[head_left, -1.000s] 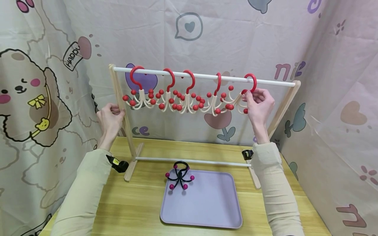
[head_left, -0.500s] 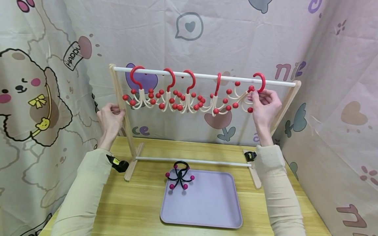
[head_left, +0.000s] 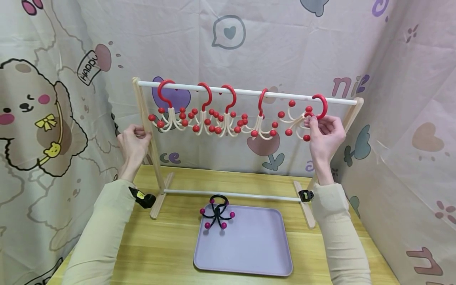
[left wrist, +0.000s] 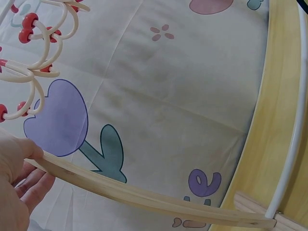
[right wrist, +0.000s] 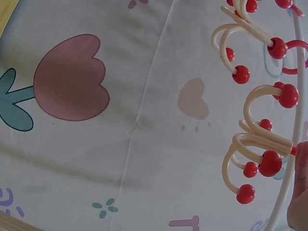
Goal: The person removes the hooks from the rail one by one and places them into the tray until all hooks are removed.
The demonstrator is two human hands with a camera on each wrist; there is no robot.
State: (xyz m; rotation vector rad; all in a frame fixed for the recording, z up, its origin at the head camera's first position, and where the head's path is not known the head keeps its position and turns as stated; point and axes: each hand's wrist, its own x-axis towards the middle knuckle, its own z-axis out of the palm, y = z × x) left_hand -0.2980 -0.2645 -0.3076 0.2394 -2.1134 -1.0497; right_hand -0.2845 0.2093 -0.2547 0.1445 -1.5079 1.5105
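Observation:
My right hand [head_left: 325, 138] pinches a red-and-cream claw hanger [head_left: 324, 106] by the base of its red hook. That hook meets the rack's white top rail [head_left: 285, 95] near the right end, and the hanger's ball-tipped arms [right wrist: 262, 139] tilt to the left. My left hand [head_left: 133, 144] grips the rack's left wooden post [head_left: 154, 154] between thumb and fingers; the left wrist view shows the thumb and fingers on either side of the post [left wrist: 120, 190]. Several matching hangers [head_left: 226, 114] hang from the rail between my hands.
On the wooden table [head_left: 160, 245], a lilac tray [head_left: 249, 241] lies in front of the rack. A black claw hanger with pink balls [head_left: 217, 211] rests at the tray's back left corner. The rack's lower white rail [head_left: 249, 195] runs behind it. Printed curtains enclose the table.
My right hand has moved right along the rail with the held hanger, widening the gap to its neighbour. The neighbouring hanger has swung and turned. My left hand has stayed on the post.

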